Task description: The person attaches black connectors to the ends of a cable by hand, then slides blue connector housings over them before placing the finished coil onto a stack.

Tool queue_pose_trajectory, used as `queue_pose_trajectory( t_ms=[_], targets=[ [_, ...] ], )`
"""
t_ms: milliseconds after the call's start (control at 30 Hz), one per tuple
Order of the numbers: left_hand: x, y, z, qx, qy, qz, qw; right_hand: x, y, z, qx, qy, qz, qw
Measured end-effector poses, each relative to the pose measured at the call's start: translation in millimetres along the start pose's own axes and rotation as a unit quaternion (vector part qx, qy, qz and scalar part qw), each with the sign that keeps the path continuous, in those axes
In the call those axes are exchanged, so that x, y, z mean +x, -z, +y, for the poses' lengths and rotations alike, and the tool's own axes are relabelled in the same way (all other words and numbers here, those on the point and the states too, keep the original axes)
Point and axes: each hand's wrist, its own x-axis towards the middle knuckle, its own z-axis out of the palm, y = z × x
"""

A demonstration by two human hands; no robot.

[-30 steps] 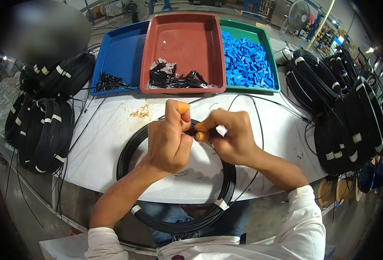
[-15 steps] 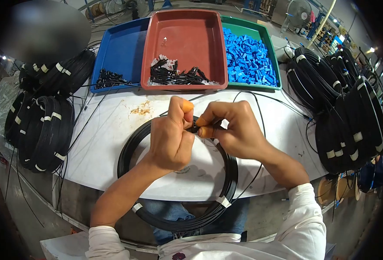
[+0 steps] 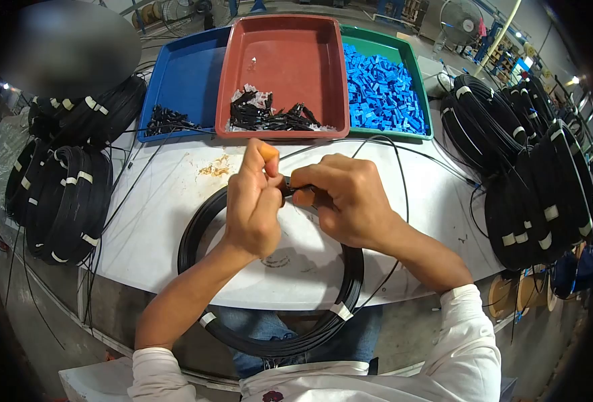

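Both hands meet above the far side of a black cable coil [image 3: 353, 275], which hangs partly over the table's near edge and has white tape bands. My left hand [image 3: 253, 201] is closed, its fingers pinched on a small black part [image 3: 288, 189]. Beside it, my right hand [image 3: 343, 197] is closed on the same black part from the right. Orange coverings show on some fingertips. The fingers hide most of the part. A thin black cable [image 3: 405, 181] curves round to the right of my right hand.
Behind the hands stand a blue tray [image 3: 192, 63] with black pieces, a red tray [image 3: 289, 60] with black pieces and white scraps, and a green tray [image 3: 420, 87] of blue pieces. Taped cable coils lie left [image 3: 72, 201] and right [image 3: 538, 194] of the white table [image 3: 155, 234].
Both hands have shifted slightly left, and their fingertips have moved a little away from me with the black part between them. The right fingers now lie more over it.
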Motion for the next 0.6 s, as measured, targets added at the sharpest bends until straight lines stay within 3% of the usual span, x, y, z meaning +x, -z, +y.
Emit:
queue_pose_trajectory(
  t_ms=[133, 200, 233, 300, 367, 433, 467, 500, 567, 600],
  targets=[
    [3.4, 2.0, -0.9, 0.008, 0.028, -0.020, 0.999, -1.8, 5.0, 1.9, 0.012, -0.027, -0.036, 0.999],
    [5.4, 0.2, -1.1, -0.047, 0.074, -0.025, 0.996, -5.3, 0.3, 10.3, 0.039, 0.042, 0.059, 0.997],
    [5.6, -1.5, -1.2, -0.048, 0.073, -0.023, 0.996, -7.4, -1.5, 17.6, 0.038, 0.043, 0.057, 0.997],
    [5.2, -3.3, -1.1, -0.084, 0.103, -0.020, 0.991, -9.0, -3.6, 31.4, -0.042, 0.208, 0.079, 0.974],
    [3.5, -6.5, 0.2, -0.040, 0.066, -0.007, 0.997, -6.8, -8.9, 30.0, -0.060, 0.220, 0.099, 0.969],
    [2.8, -6.4, -3.5, 0.003, 0.028, 0.002, 1.000, -5.6, -12.1, 28.0, -0.022, 0.194, 0.104, 0.975],
    [1.7, -5.2, -11.2, 0.049, -0.038, 0.001, 0.998, -8.3, -4.3, 21.5, 0.000, 0.116, 0.038, 0.993],
    [0.0, -3.4, -14.9, 0.095, -0.104, 0.003, 0.990, -5.9, 3.6, 16.0, 0.003, 0.116, 0.038, 0.992],
    [-2.0, -0.2, -7.5, 0.131, -0.086, -0.005, 0.988, 2.4, 16.9, 5.3, 0.116, -0.135, -0.137, 0.974],
    [-0.1, 2.1, -7.6, 0.163, -0.116, -0.024, 0.980, 5.5, 20.3, 0.9, 0.140, -0.189, -0.143, 0.961]
  ],
)
